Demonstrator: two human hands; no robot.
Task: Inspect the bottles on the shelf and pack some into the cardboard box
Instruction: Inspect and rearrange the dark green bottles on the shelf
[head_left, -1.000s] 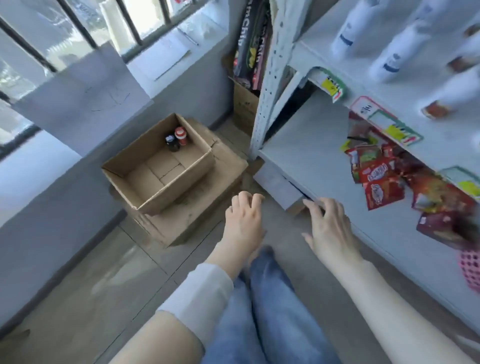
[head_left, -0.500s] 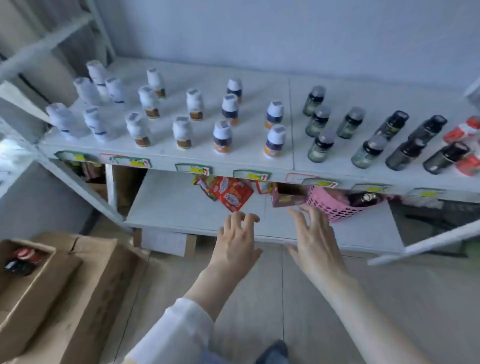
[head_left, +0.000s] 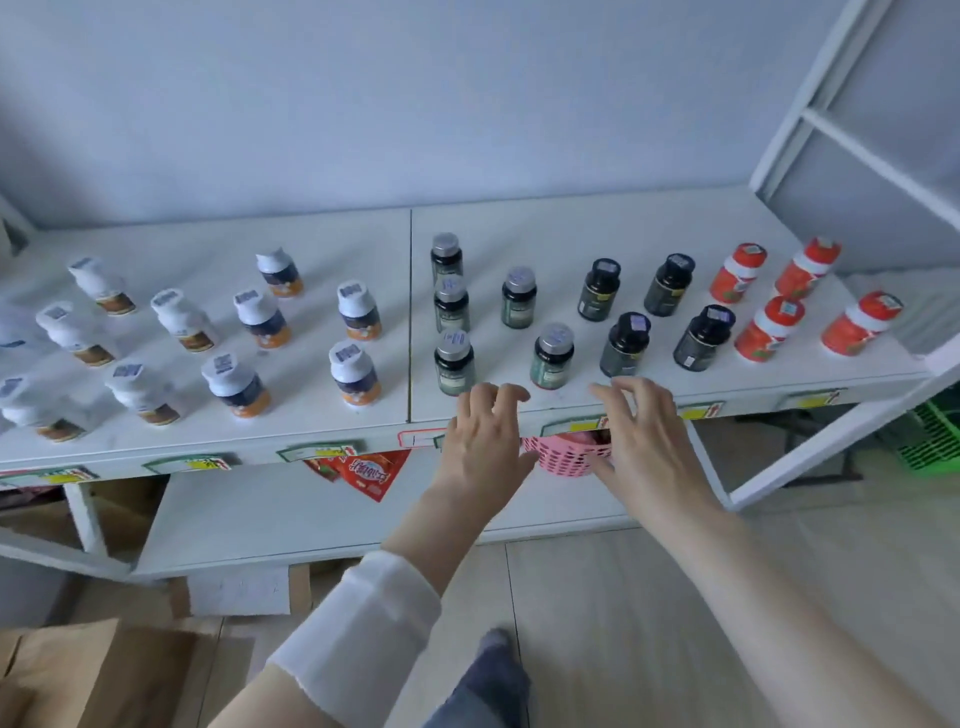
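- Nearest, at the bottom left corner: brown flaps of the cardboard box (head_left: 78, 670) on the floor, its inside out of view.
- Next up: a white sleeve (head_left: 363, 631) on the left forearm, the right forearm bare.
- Over the front edge of the upper shelf (head_left: 519, 228): the left hand (head_left: 485, 441), fingers loosely curled, holding nothing, fingertips just short of the nearest of the grey-capped bottles (head_left: 454, 361).
- Beside it and apart from it: the right hand (head_left: 641, 431), fingers spread and bent, likewise empty (fingertips close under the black-capped bottles (head_left: 626, 343); touching or not, cannot tell).
- Below, between the two hands: a pink basket (head_left: 566, 460) on the lower shelf (head_left: 249, 519), partly hidden by both, with a red packet (head_left: 371, 470) to its left.
- Left half of the upper shelf: white-capped bottles (head_left: 356, 371) upright in loose rows.
- Right half, left to right: five grey-capped bottles, four black-capped bottles, four red bottles (head_left: 769, 327), all upright.
- Far right, under the shelf: a green basket (head_left: 935, 436).
- Behind everything: a plain pale wall (head_left: 415, 104).
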